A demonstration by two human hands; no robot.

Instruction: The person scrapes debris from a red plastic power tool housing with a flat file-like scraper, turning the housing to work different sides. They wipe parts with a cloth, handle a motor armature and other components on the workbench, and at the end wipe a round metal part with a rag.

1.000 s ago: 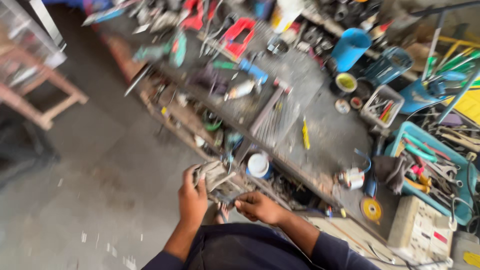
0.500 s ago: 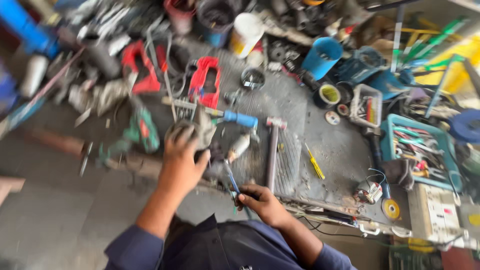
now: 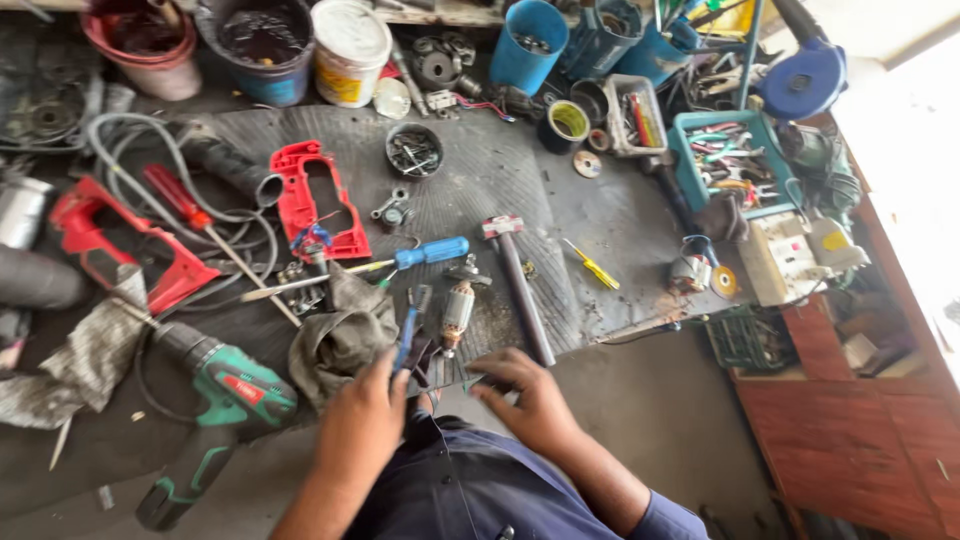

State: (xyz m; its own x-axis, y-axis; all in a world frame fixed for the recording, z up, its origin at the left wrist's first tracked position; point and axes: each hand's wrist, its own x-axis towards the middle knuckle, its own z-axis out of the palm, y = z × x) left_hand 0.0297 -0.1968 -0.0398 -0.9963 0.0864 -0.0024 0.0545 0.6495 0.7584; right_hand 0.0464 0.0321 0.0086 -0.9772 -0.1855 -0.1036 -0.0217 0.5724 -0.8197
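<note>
1. Blue-handled pliers (image 3: 405, 340) stand at the near edge of the table (image 3: 500, 180), gripped by the left hand (image 3: 362, 425), whose fingers are curled round the blue grips; the metal head points away, towards a motor armature (image 3: 457, 308) lying just beyond.
2. Stiff steel with rubbery sleeves, the pliers should handle as a rigid, moderately heavy tool. The sleeved handles are the place to hold; the bare head looks greasy and would likely slip.
3. The right hand (image 3: 530, 400) rests at the table edge with fingers bent down over some small dark part. Whether it pinches that part or only presses on it I cannot tell.
4. The armature, with copper windings and a thin shaft, is probably dense for its size and easily damaged at the windings; its shaft ends or steel core seem the safer hold.
5. A crumpled grey rag (image 3: 340, 335) lies touching the left hand's far side, soft and shapeless.
6. A hammer (image 3: 520, 285) lies just right of the armature, and a blue-handled screwdriver (image 3: 400, 258) lies across behind it.
7. A green cordless drill (image 3: 225, 400) lies to the left, well apart from both hands.
</note>
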